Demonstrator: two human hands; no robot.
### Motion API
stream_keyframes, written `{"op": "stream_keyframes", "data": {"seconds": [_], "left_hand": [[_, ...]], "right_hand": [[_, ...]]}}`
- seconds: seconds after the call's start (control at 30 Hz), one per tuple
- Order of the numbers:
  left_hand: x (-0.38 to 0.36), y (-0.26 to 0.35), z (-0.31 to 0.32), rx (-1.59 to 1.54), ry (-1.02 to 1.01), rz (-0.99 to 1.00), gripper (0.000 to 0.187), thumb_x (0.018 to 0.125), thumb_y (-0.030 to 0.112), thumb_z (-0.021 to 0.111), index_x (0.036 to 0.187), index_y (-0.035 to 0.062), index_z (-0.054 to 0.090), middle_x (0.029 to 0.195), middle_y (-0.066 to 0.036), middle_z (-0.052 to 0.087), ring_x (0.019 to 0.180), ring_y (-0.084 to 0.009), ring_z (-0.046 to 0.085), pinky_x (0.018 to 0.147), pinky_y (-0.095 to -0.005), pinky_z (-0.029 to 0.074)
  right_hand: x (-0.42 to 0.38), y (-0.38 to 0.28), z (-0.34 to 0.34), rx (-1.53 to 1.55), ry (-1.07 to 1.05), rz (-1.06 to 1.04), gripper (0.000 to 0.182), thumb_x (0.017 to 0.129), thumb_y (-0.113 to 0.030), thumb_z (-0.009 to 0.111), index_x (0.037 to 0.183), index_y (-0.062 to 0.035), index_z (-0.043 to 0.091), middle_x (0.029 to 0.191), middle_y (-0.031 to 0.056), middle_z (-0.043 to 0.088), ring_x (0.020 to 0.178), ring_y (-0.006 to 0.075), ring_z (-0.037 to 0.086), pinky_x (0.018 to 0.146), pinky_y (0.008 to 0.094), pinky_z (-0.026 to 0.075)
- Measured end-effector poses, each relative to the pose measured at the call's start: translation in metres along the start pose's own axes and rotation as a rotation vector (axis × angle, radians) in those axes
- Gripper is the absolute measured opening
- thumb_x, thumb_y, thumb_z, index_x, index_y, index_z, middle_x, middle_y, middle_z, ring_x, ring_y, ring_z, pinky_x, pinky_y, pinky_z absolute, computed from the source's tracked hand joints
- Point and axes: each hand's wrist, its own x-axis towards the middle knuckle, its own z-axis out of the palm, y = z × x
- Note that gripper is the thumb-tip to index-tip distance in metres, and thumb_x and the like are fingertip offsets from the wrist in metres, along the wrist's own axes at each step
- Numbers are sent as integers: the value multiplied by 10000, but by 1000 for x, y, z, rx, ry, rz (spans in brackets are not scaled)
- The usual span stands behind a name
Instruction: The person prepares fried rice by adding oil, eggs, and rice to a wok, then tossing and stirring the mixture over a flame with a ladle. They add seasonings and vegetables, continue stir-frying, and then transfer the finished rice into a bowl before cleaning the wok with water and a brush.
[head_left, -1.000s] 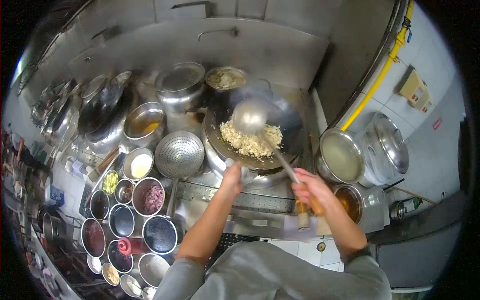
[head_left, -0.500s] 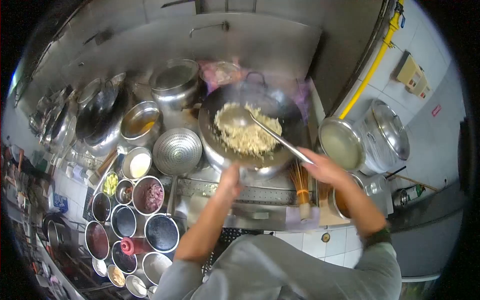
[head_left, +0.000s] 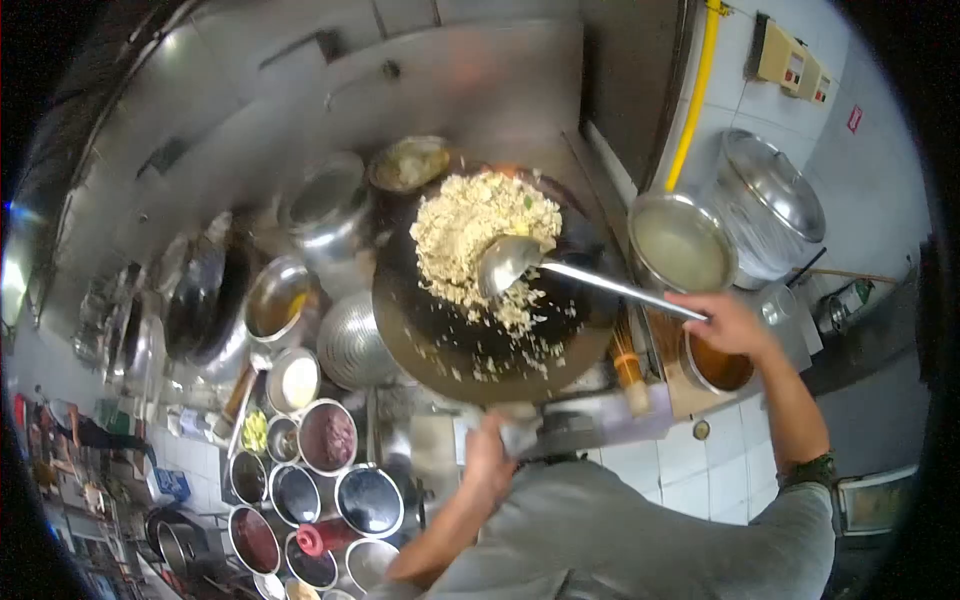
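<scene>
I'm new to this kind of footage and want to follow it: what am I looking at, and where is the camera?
There is no machine here: the two bare hands belong to a person in a kitchen. The camera sits on that person's head, looking forward and down, so the grey shirt at the bottom is theirs. The right hand holds a long ladle, its bowl at a pale, grainy food like rice. Beneath is a large dark wok. The left hand is at a pale cloth by the wok's near edge; blur hides its exact grip. Left of the wok are a strainer, several metal containers and a red bottle. A stick brush lies to the right.
</scene>
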Motion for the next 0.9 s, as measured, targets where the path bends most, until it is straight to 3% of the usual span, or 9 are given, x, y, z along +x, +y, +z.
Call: {"op": "stream_keyframes", "data": {"seconds": [0.17, 0.23, 0.3, 0.37, 0.4, 0.53, 0.7, 0.8, 0.9], "left_hand": [[71, 56, 29, -148, 138, -128, 230, 986, 238, 469, 1093, 64, 575, 949, -99, 654, 805, -245, 630, 732, -404, 547], [94, 42, 17, -57, 46, -76, 214, 989, 192, 429, 1045, 8, 522, 1005, -181, 628, 929, -315, 647, 898, -485, 555], [96, 12, -7, 36, -12, -58, 228, 964, 148, 446, 1112, -4, 530, 1028, -178, 632, 945, -316, 650, 908, -471, 555], [66, -17, -30, 54, -47, -34, 274, 915, 98, 459, 1152, -8, 550, 1073, -158, 643, 979, -303, 663, 826, -411, 581], [45, -18, -23, 2, 13, 69, 273, 913, 111, 470, 1147, -7, 548, 1059, -154, 641, 954, -299, 665, 805, -404, 586], [51, 37, -1, -79, 79, -58, 207, 951, 143, 467, 1115, 32, 528, 965, -133, 610, 885, -263, 640, 801, -465, 589], [114, 52, 8, -102, 69, 3, 242, 973, 188, 471, 1112, 11, 559, 1035, -133, 625, 916, -285, 644, 843, -459, 561], [126, 49, 14, -69, 79, -16, 262, 992, 236, 484, 1157, 39, 535, 1072, -131, 599, 973, -299, 620, 902, -490, 555], [139, 42, -11, -119, -6, -46, 258, 990, 243, 491, 1148, 45, 538, 1041, -129, 615, 954, -313, 627, 901, -494, 550]], "right_hand": [[9, -35, -48, 182, -404, 442, 479, 902, -81, 662, 1368, -150, 575, 1112, 81, 708, 821, 126, 610, 756, 308, 507], [26, -3, 11, 27, -114, 57, 464, 901, -104, 657, 1356, -125, 568, 1106, 125, 707, 875, 231, 659, 810, 370, 515], [41, -56, 26, 1, -89, 324, 477, 899, -104, 652, 1364, -115, 548, 1143, 189, 679, 984, 332, 660, 893, 402, 499], [25, -53, 36, 114, 75, 218, 449, 906, -100, 636, 1347, -86, 553, 1102, 162, 691, 958, 304, 670, 892, 402, 504], [15, -41, 40, 172, 132, 81, 477, 947, -129, 587, 1413, -147, 489, 918, 138, 674, 682, 228, 642, 662, 359, 543], [0, -90, -2, 932, -19, 506, 470, 1016, -129, 479, 1473, -132, 371, 739, 28, 545, 450, 95, 449, 379, 235, 382], [39, -66, 25, 1392, -139, 590, 438, 1014, -197, 509, 1435, -137, 403, 735, 25, 539, 435, 85, 422, 343, 248, 354], [86, -21, 77, 1205, -337, 777, 385, 1023, -186, 481, 1400, -139, 420, 727, 11, 534, 494, 96, 473, 398, 287, 405], [99, -49, 52, 316, -293, 441, 419, 1028, -198, 481, 1432, -157, 379, 708, -5, 476, 506, 87, 480, 410, 312, 413]]}}
